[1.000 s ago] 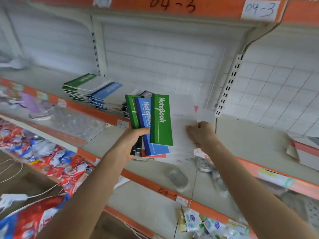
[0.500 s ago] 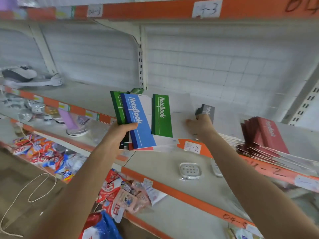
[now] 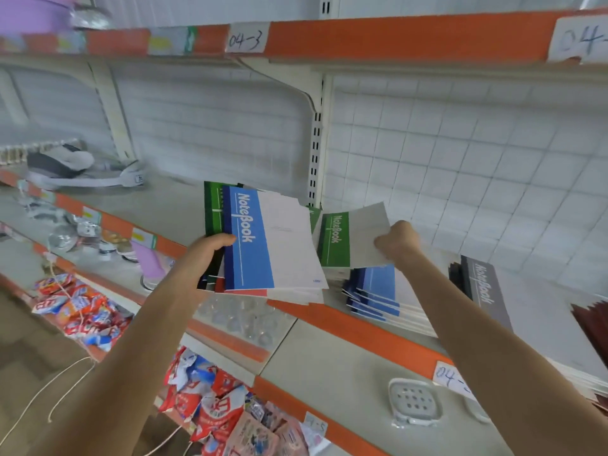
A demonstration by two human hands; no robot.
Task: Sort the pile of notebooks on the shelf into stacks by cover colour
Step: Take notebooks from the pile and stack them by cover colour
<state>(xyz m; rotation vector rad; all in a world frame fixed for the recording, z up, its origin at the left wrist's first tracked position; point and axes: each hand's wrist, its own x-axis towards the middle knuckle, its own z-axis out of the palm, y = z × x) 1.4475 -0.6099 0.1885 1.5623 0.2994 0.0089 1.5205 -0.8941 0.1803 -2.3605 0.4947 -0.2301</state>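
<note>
The left grip (image 3: 210, 255) clasps a fanned bundle of paper notebooks (image 3: 263, 258), a blue-and-white cover on top and green ones behind, held in the air before the orange-edged metal shelf (image 3: 362, 334). The right grip (image 3: 398, 240) pinches a single green-and-white notebook (image 3: 335, 240) by its white side, just above the stack of blue notebooks (image 3: 375, 291) lying on that shelf. A grey-covered notebook stack (image 3: 483, 291) lies further right.
</note>
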